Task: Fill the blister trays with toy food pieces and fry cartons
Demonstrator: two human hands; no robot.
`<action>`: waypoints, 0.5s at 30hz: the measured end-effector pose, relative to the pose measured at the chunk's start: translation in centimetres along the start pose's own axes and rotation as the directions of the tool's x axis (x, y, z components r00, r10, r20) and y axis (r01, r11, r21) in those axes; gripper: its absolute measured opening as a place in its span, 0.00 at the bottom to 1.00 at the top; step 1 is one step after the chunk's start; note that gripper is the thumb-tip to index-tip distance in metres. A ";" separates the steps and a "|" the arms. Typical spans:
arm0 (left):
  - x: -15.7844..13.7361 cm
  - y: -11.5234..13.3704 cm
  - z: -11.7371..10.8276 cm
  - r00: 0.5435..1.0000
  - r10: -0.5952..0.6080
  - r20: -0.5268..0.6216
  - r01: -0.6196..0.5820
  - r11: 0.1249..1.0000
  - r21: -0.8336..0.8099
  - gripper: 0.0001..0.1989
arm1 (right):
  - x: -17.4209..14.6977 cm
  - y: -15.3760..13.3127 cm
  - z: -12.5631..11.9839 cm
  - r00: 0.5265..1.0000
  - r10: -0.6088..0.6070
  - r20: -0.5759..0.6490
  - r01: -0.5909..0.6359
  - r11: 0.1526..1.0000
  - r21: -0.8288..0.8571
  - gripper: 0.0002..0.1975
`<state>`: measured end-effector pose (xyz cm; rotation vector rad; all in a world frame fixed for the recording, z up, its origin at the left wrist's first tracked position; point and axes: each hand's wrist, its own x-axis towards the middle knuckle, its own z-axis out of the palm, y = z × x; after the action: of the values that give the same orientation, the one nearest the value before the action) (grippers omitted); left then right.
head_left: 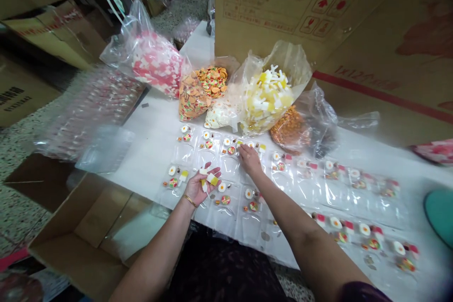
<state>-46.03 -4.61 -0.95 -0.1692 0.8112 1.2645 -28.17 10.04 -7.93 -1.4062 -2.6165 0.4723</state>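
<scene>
My left hand (pixel 203 181), palm up with a bracelet at the wrist, holds several small yellow-and-white toy popsicles (pixel 212 179). My right hand (pixel 250 160) reaches over a clear plastic tray in the back row, its fingertips pinching a yellow toy popsicle (pixel 239 144). Close by in that tray lie a mini fried egg (pixel 227 141) and a mini pizza (pixel 231 150). Two rows of such clear trays (pixel 184 153) cover the table; those on the left hold yellow popsicles or none, while many on the right have pink ones (pixel 348 226).
Along the back stand bags of yellow-and-white popsicles (pixel 264 99), pink-and-white pieces (pixel 157 63) and orange pieces (pixel 193 96). Big cartons (pixel 269 19) rise behind. Stacked clear trays (pixel 95 104) and an open carton (pixel 92 217) are at left, a teal round object (pixel 439 217) at right.
</scene>
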 end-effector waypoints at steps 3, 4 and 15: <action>0.0 0.2 0.3 1.000 0.000 -0.004 0.000 1.000 0.012 0.27 | 0.1 -1.0 -0.2 0.999 0.046 -0.012 -0.046 0.999 -0.013 0.15; 0.0 0.3 0.3 1.000 -0.003 -0.003 0.003 1.000 0.014 0.27 | 0.2 -1.4 -0.3 0.997 0.072 -0.011 -0.072 0.997 -0.010 0.14; 0.0 0.5 0.1 0.993 -0.064 0.103 0.054 0.994 0.099 0.34 | -0.7 -9.1 -2.7 0.799 -0.235 0.553 -0.433 0.412 0.801 0.11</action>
<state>-46.41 -4.37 -0.75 -0.0483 0.7680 1.1661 -34.20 5.35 -2.29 -1.0364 -1.8091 2.2854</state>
